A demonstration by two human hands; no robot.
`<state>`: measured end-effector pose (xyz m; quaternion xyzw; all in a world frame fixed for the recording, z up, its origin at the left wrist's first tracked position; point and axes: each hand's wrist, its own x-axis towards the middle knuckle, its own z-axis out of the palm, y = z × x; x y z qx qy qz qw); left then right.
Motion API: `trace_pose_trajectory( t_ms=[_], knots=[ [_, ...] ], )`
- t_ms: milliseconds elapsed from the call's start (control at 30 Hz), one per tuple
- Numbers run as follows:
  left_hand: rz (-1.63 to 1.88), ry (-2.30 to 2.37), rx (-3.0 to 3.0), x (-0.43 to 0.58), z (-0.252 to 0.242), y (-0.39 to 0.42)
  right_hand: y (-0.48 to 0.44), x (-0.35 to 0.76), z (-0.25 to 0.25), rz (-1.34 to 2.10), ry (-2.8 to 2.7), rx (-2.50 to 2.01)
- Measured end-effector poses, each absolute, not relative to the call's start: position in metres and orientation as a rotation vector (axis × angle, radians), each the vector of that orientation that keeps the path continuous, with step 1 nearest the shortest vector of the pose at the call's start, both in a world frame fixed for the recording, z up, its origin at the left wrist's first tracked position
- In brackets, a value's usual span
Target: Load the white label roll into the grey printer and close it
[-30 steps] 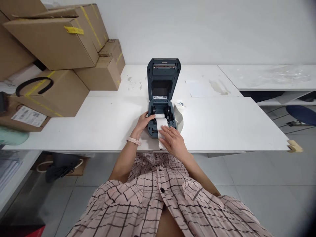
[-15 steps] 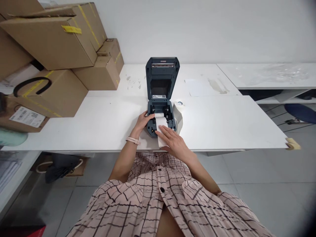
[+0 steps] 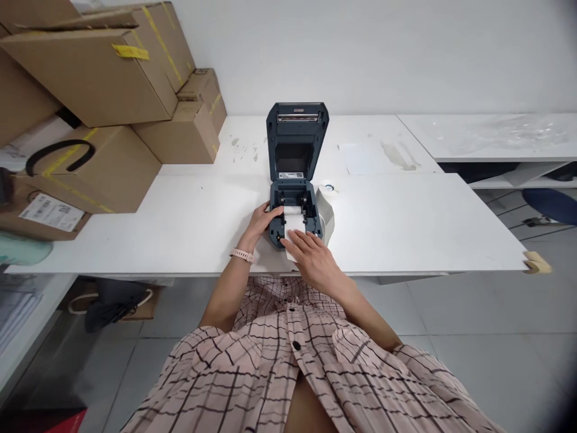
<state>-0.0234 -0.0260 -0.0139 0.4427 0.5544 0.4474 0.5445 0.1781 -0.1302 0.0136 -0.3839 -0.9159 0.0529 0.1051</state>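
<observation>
A dark label printer (image 3: pixel 295 153) stands on the white table with its lid raised. A white paper strip (image 3: pixel 294 222) runs from inside its body over the front edge, straight toward me. My left hand (image 3: pixel 260 220) grips the printer's left side wall, with the thumb over the rim beside the paper and the other fingers partly hidden outside. My right hand (image 3: pixel 311 252) lies on the strip at the printer's front, palm down and fingers stretched out. Against the printer's right side stands a roll of white label paper (image 3: pixel 327 210).
Cardboard boxes (image 3: pixel 103 78) are stacked on the left of the table (image 3: pixel 406 228). A thin white sheet (image 3: pixel 360 159) lies behind the printer to the right. Yellowish padding (image 3: pixel 537 262) covers the table's right front corner. A blue stool (image 3: pixel 550 205) stands at far right.
My right hand has slid slightly toward the left on the strip, and less of the strip's front end shows below my fingers. My left hand stays at the printer's side.
</observation>
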Motion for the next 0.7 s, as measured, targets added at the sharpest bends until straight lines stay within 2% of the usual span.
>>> trace_pose_trajectory(
  t_ms=[167,300,367,500,600,700],
  knots=[
    [1.056,1.314,1.066,-0.025,-0.015,-0.025,-0.134,0.184,0.019,0.257,-2.666,-1.105],
    [1.078,1.334,1.082,-0.025,-0.017,-0.031,-0.114,0.205,0.042,0.593,-2.508,-0.830],
    [1.100,1.375,1.097,-0.024,-0.019,-0.040,-0.078,0.214,0.059,0.682,-2.233,-0.784],
    [1.117,1.486,1.151,-0.021,-0.026,-0.072,0.041,0.211,0.091,0.670,-1.669,-0.979],
    [1.093,1.517,1.159,-0.023,-0.032,-0.094,0.124,0.193,0.105,0.930,-1.490,-1.009],
    [1.045,1.561,1.097,-0.032,-0.036,-0.105,0.153,0.181,0.108,1.085,-1.448,-0.948]
  ],
)
